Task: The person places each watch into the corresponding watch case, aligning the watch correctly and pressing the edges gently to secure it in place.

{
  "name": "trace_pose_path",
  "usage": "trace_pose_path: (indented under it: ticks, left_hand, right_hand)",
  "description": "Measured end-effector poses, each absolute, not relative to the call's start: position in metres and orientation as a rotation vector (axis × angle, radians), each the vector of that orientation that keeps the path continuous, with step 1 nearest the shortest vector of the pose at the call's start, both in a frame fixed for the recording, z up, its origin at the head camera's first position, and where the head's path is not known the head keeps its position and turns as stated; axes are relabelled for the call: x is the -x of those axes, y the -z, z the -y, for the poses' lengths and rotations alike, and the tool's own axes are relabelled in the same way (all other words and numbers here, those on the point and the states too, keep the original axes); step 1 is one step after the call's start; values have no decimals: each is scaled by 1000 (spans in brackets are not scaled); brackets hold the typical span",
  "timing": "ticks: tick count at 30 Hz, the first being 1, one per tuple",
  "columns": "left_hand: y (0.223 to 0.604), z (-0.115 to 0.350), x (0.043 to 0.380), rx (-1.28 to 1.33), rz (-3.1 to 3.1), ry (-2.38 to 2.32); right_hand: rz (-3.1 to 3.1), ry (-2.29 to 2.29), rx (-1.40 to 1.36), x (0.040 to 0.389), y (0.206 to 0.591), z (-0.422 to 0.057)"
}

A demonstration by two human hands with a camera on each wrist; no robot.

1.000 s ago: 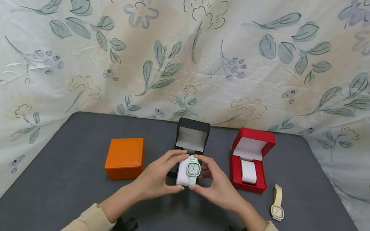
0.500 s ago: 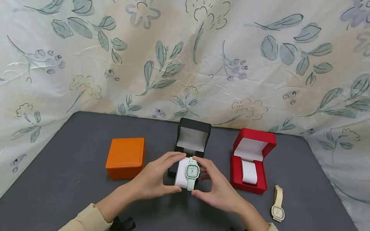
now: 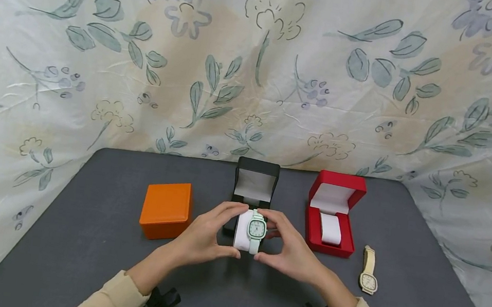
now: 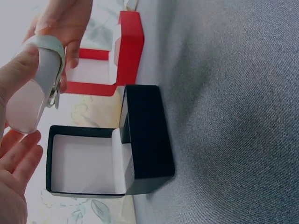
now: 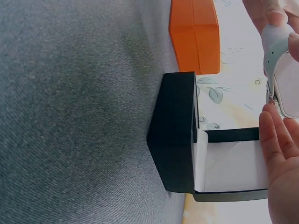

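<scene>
A pale mint-green wristwatch [image 3: 257,228] is strapped round a white watch cushion [image 3: 242,231], its square face up. My left hand [image 3: 205,232] pinches the cushion's left side between thumb and fingers. From the right, my right hand [image 3: 291,247] grips the watch end the same way. Both wrist views show the cushion raised off the table, the strap looped round it and the buckle [image 4: 54,95] on its underside. Just beyond the hands stands an open black watch box [image 3: 255,183], pale inside, its base partly hidden behind the hands and cushion.
On the right, an open red watch box [image 3: 336,207] contains a white cushion [image 3: 330,229]. Beside it lies a cream-coloured watch [image 3: 368,273]. A closed orange box [image 3: 167,210] sits to the left. Floral cloth [image 3: 218,82] hangs behind the dark grey table [image 3: 99,238].
Both hands, with the watch and cushion, have shifted slightly nearer to me since a second ago. The boxes and the cream watch stay put.
</scene>
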State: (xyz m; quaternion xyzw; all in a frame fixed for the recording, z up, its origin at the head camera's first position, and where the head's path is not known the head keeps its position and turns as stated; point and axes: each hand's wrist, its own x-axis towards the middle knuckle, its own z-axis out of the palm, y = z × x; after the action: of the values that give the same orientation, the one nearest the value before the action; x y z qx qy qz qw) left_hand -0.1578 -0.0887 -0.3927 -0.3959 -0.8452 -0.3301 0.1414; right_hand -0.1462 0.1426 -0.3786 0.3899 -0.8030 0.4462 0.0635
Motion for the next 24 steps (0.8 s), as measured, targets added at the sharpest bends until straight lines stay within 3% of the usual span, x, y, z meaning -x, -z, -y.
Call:
trace_pose_path:
  ticks: [24]
  left_hand:
    - [385, 89, 157, 1142, 2479, 1155]
  right_hand:
    - [2371, -1519, -1265, 147, 380, -147]
